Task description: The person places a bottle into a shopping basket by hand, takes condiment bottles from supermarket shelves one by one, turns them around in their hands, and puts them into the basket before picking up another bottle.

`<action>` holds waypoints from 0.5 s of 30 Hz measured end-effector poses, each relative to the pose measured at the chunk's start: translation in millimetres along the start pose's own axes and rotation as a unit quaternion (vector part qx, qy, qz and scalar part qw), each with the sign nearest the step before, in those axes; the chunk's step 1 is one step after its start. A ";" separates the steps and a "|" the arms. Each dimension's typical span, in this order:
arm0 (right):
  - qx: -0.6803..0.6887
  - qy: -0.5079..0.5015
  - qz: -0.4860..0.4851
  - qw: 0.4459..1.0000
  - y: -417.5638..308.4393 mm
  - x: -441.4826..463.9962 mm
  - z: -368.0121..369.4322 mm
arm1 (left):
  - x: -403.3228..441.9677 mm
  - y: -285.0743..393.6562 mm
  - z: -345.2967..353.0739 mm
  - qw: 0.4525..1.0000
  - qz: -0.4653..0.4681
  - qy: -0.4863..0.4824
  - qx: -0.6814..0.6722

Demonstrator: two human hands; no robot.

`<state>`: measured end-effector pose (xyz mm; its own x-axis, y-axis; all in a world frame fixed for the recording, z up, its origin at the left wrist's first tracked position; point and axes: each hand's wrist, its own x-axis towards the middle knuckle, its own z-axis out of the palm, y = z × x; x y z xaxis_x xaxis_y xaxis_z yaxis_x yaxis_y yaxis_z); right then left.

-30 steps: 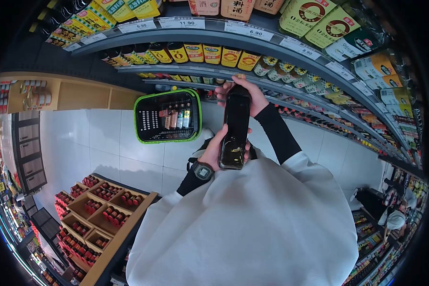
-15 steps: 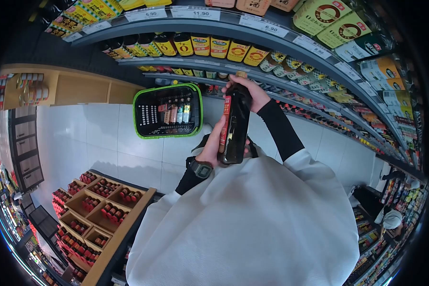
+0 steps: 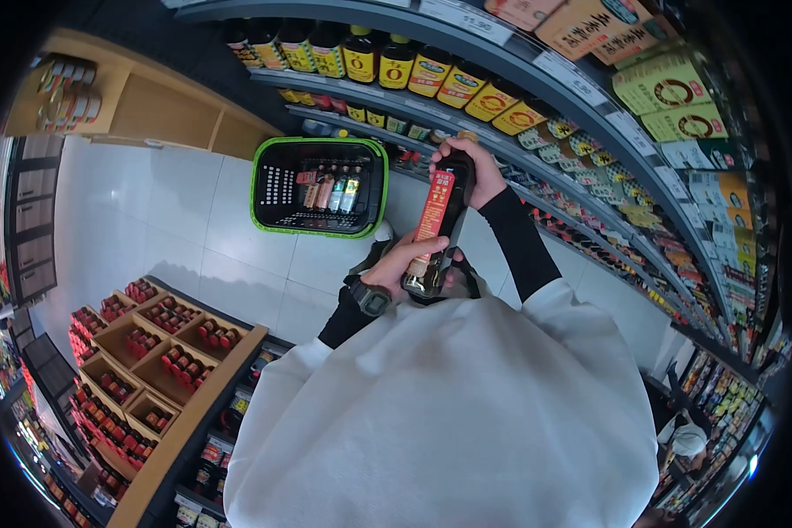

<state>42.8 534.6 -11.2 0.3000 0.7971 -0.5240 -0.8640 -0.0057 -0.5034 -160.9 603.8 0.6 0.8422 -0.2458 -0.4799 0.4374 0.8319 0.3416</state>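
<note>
A dark bottle (image 3: 435, 231) with a red label facing up lies tilted between my two hands, in front of my chest. My left hand (image 3: 408, 259), below a black watch, is closed round its lower part, thumb across the label. Around the neck end, my right hand (image 3: 477, 172) has its fingers wrapped. Beyond my left hand, a black basket with a green rim (image 3: 253, 187) stands on the floor and holds several small bottles (image 3: 333, 189).
Shelves (image 3: 466, 121) of bottles with price tags curve across the top and right. A wooden display (image 3: 190, 421) with red-capped jars stands at lower left. Wooden shelving (image 3: 172, 110) is at upper left. Another person (image 3: 686, 438) is at the far lower right.
The bottle has turned so its red label now faces up. The view has shifted, moving the basket slightly right and up and showing the shelves at a different angle.
</note>
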 end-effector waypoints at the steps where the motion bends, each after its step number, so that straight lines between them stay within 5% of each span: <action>1: 0.001 -0.007 0.004 1.000 2.9 1.7 2.7 | -0.5 2.9 -3.1 0.999 0.010 0.011 0.039; 4: -0.008 -0.019 0.019 1.000 13.0 10.8 -2.8 | -1.7 7.8 -15.4 0.962 0.082 0.091 0.243; 6: -0.031 0.026 0.034 0.999 18.2 10.6 -1.5 | -2.0 5.5 -27.3 0.837 0.168 0.189 0.485; 10: 0.015 0.080 0.056 0.995 45.2 11.8 -6.5 | -22.0 12.8 -28.6 0.706 0.123 0.293 0.633; 15: 0.067 0.142 0.026 0.987 78.4 17.3 -16.0 | -23.1 -3.2 -49.7 0.626 0.186 0.323 0.684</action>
<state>-13.3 538.2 -70.8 0.3385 0.5958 -0.7283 -0.9215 0.0534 -0.3846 -197.5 631.6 -29.5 0.8560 0.4598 -0.2364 0.4817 -0.5434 0.6875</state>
